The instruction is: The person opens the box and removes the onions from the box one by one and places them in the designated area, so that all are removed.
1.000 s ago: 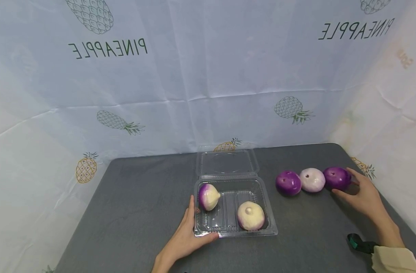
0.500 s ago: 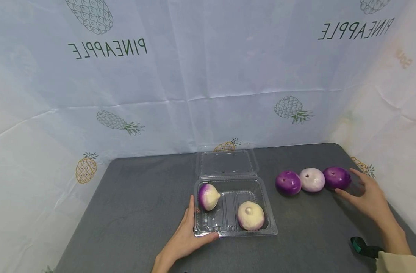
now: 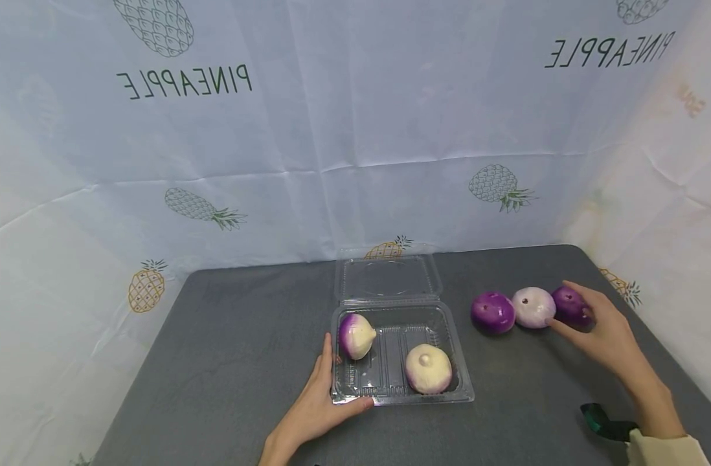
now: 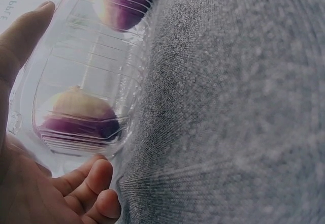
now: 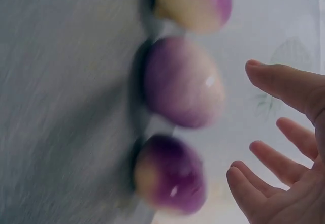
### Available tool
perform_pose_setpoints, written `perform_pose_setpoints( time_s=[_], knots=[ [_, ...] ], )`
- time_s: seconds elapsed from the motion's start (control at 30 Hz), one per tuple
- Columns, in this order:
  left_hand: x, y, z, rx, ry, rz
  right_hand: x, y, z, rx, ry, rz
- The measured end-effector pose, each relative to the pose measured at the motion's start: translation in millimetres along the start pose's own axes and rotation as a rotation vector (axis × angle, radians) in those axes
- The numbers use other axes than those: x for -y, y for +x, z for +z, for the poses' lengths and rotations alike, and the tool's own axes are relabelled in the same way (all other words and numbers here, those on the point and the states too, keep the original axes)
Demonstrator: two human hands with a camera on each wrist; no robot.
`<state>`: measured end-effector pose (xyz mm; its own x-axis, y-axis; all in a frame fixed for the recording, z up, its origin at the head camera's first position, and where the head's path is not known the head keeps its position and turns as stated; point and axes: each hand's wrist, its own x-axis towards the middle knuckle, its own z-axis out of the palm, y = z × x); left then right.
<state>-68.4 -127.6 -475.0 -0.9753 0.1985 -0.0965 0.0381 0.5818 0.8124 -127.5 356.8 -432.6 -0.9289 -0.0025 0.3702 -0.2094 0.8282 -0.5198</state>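
My left hand (image 3: 317,398) rests against the near left corner of a clear plastic container (image 3: 462,388), index finger along its side and thumb at its front rim. Inside sit two purple-and-white turnips, one on its side (image 3: 357,336) at the left and one with its pale tip up (image 3: 428,369) at the right. To the right stands a row of a purple turnip (image 3: 493,312), a whitish turnip (image 3: 533,307) and another purple turnip (image 3: 570,305). Around the last two hovers my right hand (image 3: 609,333), fingers spread; the right wrist view shows a gap between fingers and turnips.
The container's lid (image 3: 389,278) is folded back toward the curtain (image 3: 332,116) behind the grey table (image 3: 245,336). A black strap (image 3: 606,424) is by my right wrist. The table's right edge runs close to my right arm.
My right hand first drew back to the right from the rightmost turnip, then moved left over it toward the whitish one. My left hand, the container and the turnips have not visibly moved.
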Motion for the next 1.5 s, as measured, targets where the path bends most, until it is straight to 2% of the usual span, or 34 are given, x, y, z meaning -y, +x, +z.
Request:
perform_pose_setpoints(
  time_s=[0.23,0.33,0.73,0.97,1.3,1.5],
  knots=[
    [-1.1,1.2,-0.3,-0.007,0.002,0.014,29,4.0,10,0.001,0.149,-0.164],
    [-1.1,0.9,-0.4,-0.010,0.009,0.019,42,4.5,15,-0.001,0.182,-0.212],
    [-3.4,-0.4,-1.5,-0.006,0.022,0.025,78,-2.9,26,0.040,0.215,-0.251],
    [-3.2,-1.2,-0.7,-0.002,0.003,0.007,90,-6.2,34,0.060,0.245,-0.275],
    [-2.4,-1.0,-0.5,0.000,-0.005,0.019,106,-10.0,45,0.072,0.245,-0.321],
    [-3.3,-1.1,-0.8,0.007,-0.006,0.017,117,-11.4,50,0.130,0.308,-0.315]
  ],
)
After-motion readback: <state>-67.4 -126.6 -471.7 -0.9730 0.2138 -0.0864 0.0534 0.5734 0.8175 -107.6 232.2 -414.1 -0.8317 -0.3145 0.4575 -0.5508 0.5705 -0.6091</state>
